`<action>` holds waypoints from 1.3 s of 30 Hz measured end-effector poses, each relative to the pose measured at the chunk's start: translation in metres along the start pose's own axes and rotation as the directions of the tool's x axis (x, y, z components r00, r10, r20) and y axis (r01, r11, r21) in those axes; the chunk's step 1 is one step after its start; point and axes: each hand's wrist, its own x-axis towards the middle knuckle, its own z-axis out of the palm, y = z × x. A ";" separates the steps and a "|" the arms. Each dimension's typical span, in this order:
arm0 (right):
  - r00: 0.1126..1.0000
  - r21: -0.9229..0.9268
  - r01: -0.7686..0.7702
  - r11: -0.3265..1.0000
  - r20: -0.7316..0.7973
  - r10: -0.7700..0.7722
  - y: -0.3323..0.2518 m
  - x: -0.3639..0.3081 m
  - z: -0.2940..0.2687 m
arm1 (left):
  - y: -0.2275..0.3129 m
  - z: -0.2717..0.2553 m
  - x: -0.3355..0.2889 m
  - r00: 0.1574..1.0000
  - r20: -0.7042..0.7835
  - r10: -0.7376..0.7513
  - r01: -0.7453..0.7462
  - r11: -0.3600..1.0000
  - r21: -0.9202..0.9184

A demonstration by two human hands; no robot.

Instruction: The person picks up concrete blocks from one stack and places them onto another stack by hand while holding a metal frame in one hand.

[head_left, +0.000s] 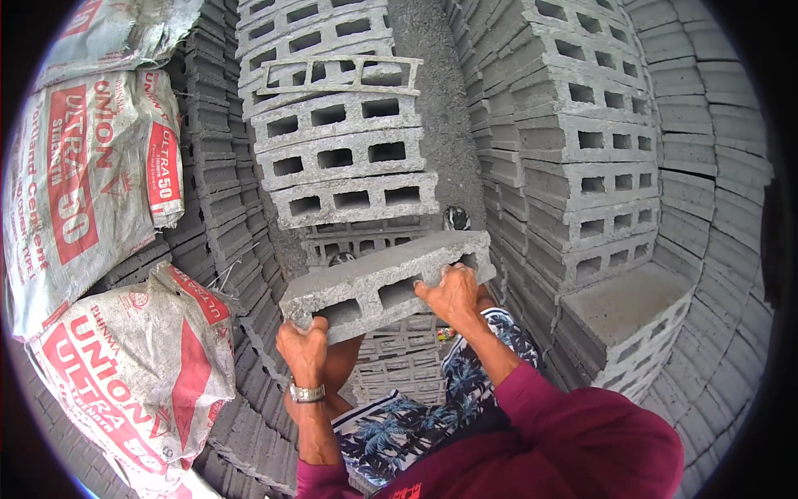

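A grey hollow concrete block is held up in front of my legs, tilted so its right end is higher. Three rectangular holes along its side face me. My left hand grips the lower left end, the thumb at the left hole. Toward the right end, my right hand is closed round the edge, with fingers reaching into the right-hand hole. Just beyond the held block, a row of similar concrete blocks lies with holes facing up. Fingers on the far side of the held block are hidden.
Tall stacks of concrete blocks line the right side, with a lower block top near my right arm. White and red cement bags lie on the left. A thin block-shaped frame rests across the middle row. Grey gritty ground runs alongside.
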 end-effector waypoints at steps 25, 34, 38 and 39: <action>0.913 -0.189 -0.224 0.956 -0.384 0.138 0.225 -0.061 -0.421 | 0.275 0.155 -0.279 0.856 0.357 0.373 -0.133 0.827 -0.547; 0.923 -0.149 -0.234 0.961 -0.345 0.171 0.304 -0.046 -0.435 | 0.298 0.190 -0.336 0.838 0.371 0.399 -0.138 0.814 -0.564; 0.940 -0.150 -0.240 0.959 -0.284 0.191 0.310 -0.041 -0.441 | 0.297 0.193 -0.345 0.842 0.411 0.350 -0.197 0.908 -0.371; 0.942 -0.160 -0.239 0.958 -0.276 0.189 0.310 -0.041 -0.441 | 0.298 0.190 -0.344 0.830 0.441 0.341 -0.201 0.921 -0.335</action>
